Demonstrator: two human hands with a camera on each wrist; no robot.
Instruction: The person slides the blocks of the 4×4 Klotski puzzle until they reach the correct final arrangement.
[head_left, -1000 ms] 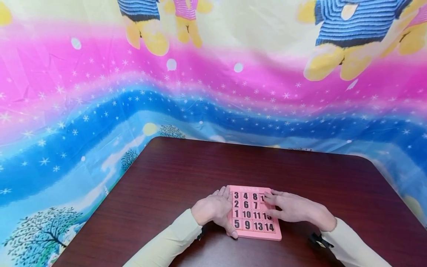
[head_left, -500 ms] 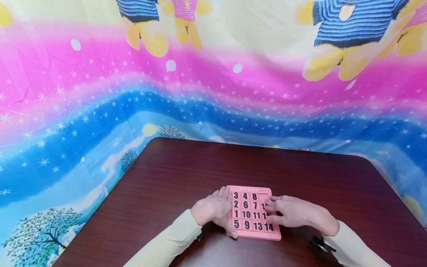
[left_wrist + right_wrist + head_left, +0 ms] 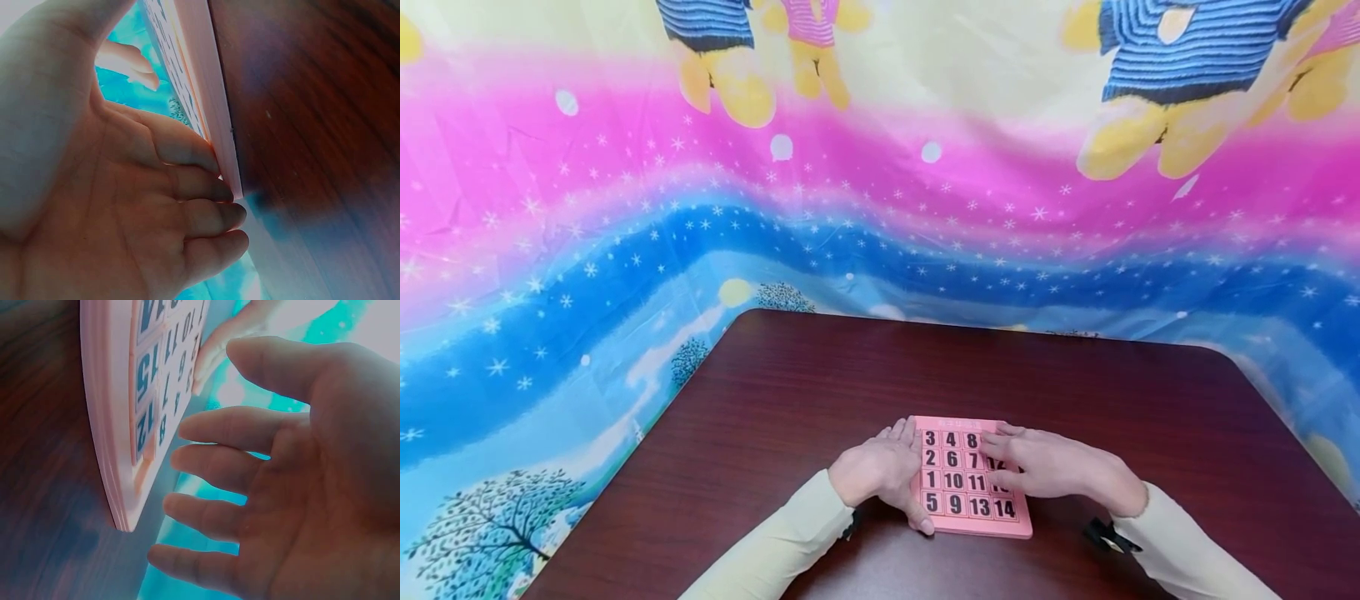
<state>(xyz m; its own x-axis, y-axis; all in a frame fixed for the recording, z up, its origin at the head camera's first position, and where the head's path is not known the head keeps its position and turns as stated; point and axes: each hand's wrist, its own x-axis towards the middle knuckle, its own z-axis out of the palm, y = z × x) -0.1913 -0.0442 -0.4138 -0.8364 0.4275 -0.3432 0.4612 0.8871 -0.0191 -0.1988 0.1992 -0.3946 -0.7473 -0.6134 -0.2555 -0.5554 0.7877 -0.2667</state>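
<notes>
A pink sliding number puzzle [image 3: 977, 527] lies flat on the table, its square tiles bearing black numbers. My left hand [image 3: 882, 469] lies along its left edge, fingers extended and thumb at the near left corner. In the left wrist view those fingertips [image 3: 232, 215] meet the puzzle's side. My right hand [image 3: 1052, 463] reaches in from the right, its fingers spread over the right-hand column beside the 8 tile [image 3: 972, 440]. The right wrist view shows the 12 tile [image 3: 145, 428] with an empty slot at the corner beyond it, the loosely extended fingers [image 3: 215, 515] nearby.
The dark brown wooden table [image 3: 820, 375] has rounded far corners. Behind it hangs a colourful cloth backdrop [image 3: 880, 192] with snowflakes and bears. A black strap piece [image 3: 1111, 536] shows at the right wrist, under the pale sleeve [image 3: 1183, 537].
The 12 tile has slid one place toward the near side, leaving the top right slot empty. My right hand has since shifted up and left, near the 8 tile. The left hand stays put.
</notes>
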